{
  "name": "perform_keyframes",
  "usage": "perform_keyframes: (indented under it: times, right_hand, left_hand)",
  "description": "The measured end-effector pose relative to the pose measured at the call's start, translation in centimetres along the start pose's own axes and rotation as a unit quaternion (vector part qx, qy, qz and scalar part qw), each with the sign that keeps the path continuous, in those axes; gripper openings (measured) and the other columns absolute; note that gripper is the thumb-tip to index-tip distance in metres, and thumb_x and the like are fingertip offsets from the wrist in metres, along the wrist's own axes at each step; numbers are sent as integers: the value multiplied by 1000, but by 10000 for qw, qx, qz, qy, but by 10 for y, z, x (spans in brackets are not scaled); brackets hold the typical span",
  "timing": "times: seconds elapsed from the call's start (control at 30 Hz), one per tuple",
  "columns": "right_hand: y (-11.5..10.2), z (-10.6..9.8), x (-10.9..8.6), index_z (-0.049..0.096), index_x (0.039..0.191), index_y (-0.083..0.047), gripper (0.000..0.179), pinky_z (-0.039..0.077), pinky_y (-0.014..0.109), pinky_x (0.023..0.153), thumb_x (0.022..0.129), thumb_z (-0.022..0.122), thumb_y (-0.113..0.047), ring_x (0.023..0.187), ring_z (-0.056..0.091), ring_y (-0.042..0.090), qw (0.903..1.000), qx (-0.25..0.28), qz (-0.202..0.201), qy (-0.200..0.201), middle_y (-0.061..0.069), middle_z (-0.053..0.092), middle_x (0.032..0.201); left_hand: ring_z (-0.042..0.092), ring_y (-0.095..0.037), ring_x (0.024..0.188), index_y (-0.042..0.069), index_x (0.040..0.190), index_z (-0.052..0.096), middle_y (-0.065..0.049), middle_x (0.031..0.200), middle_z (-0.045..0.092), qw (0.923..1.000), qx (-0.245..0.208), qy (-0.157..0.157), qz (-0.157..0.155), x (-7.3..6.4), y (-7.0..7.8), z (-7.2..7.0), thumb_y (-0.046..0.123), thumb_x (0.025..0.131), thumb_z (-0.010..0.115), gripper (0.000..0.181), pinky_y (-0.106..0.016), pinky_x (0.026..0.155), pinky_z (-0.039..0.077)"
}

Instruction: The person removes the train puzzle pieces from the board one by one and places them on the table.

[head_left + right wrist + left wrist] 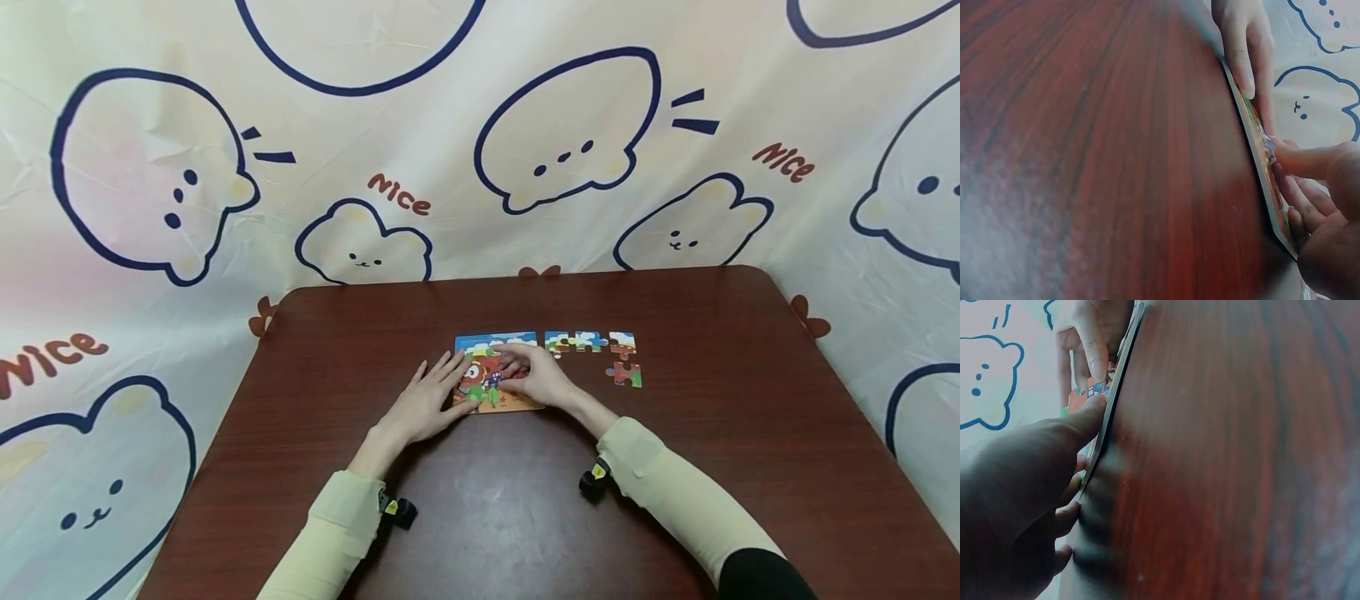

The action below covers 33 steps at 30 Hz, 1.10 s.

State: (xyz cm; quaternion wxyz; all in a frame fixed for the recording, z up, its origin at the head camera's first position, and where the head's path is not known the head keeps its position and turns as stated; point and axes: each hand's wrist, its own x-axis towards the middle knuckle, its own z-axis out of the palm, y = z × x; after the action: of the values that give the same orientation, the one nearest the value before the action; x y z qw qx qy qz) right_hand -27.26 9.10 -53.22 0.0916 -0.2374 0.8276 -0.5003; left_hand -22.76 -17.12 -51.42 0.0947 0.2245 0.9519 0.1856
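Pinching a piece (493, 378), right hand (543, 379) is working the puzzle (513, 402)
If slipping, spread left hand (423, 404) at eight o'clock could be skewing it

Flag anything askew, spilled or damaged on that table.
Nothing stands out: no spill or damage shows. Loose puzzle pieces lie right of the puzzle board, one below the upper row, but that seems merely unfinished work.

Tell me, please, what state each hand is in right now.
Left hand: open, fingers spread, resting on the puzzle board.
Right hand: closed, pinching a puzzle piece over the board.
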Motion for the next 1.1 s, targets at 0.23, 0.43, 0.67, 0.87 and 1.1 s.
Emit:
perform_keyframes:
  times: [0.23, 0.43, 0.67, 0.87, 1.1]
  right_hand:
    - [3, 4, -2, 67, 147, 0, 52, 66, 42, 91, 97, 82, -1, 101, 77, 30, 9994, 136, 30, 313, 21, 78, 121]
    - [2, 2, -2, 69, 146, 0, 49, 66, 36, 89, 98, 81, -2, 100, 78, 27, 9988, 286, 124, 383, 21, 79, 119]
    - [-2, -8, 0, 68, 145, 3, 47, 65, 29, 83, 100, 79, -1, 97, 79, 24, 9961, 733, 196, 445, 25, 79, 116]
    - [-6, -21, -5, 68, 145, 1, 46, 64, 21, 83, 100, 79, -3, 96, 78, 11, 9904, 1158, 452, 607, 26, 79, 120]
    - [-2, -38, -20, 67, 146, 2, 49, 64, 20, 85, 99, 80, -2, 94, 77, 3, 9850, 1459, 644, 653, 25, 79, 122]
  left_hand:
    - [17, -34, 174, 16, 175, 31, -8, 185, 24, 10000, -2, 11, -1, 0, 1, 0, 56, 109, 62, 83, -67, 139, 14]
    - [16, -34, 174, 16, 175, 30, -8, 185, 23, 10000, -10, -33, 8, -1, 1, 0, 56, 110, 61, 83, -68, 139, 13]
    - [14, -32, 175, 18, 176, 27, -6, 186, 20, 10000, 1, -91, -30, 0, 1, -1, 58, 110, 60, 84, -66, 140, 11]
    - [15, -33, 174, 18, 176, 27, -6, 186, 21, 9999, -45, -91, -46, 0, 1, -1, 58, 109, 61, 85, -66, 139, 12]
    - [16, -35, 174, 17, 176, 28, -9, 185, 23, 10000, -19, -17, 25, 0, -1, 1, 57, 109, 62, 85, -68, 139, 14]
